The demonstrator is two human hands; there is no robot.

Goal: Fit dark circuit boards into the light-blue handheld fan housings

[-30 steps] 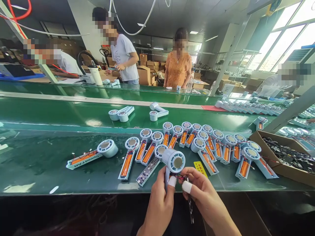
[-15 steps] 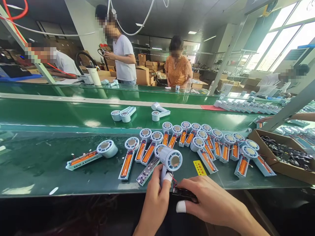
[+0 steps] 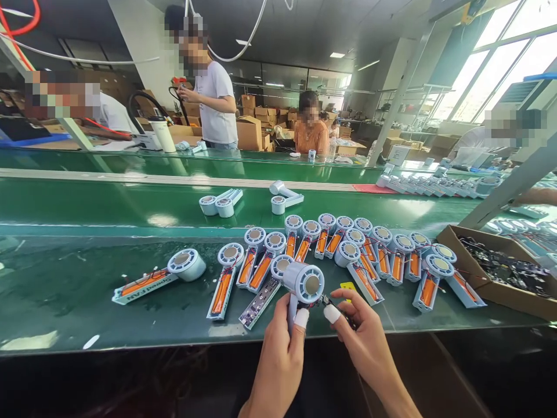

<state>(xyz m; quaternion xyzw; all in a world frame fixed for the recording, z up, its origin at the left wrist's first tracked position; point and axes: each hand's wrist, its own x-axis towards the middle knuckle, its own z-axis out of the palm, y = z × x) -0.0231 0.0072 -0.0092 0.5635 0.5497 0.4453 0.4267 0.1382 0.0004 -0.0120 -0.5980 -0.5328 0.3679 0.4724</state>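
The left hand (image 3: 281, 345) has its grip closed around a light blue fan (image 3: 304, 281), and the right hand (image 3: 366, 332) pinches a dark circuit board (image 3: 347, 317) just beside it.

Lt. blue plastic hand fan (image 3: 300, 280) w/ a fat round head: its front has a ring of slots & a flat silver circle (image 3: 312, 284) in the mid. Head's up top, tipped so the circle faces the cam. Handle (image 3: 292, 312) pts down in the L hand (image 3: 282, 348), partly hid by fingers. Thin black circuit bd. (image 3: 343, 314) slants in the R hand (image 3: 364, 332), just R of the fan, mostly hid. Thin wires (image 3: 310, 305) show under the head, too small to tell if they join the bd.
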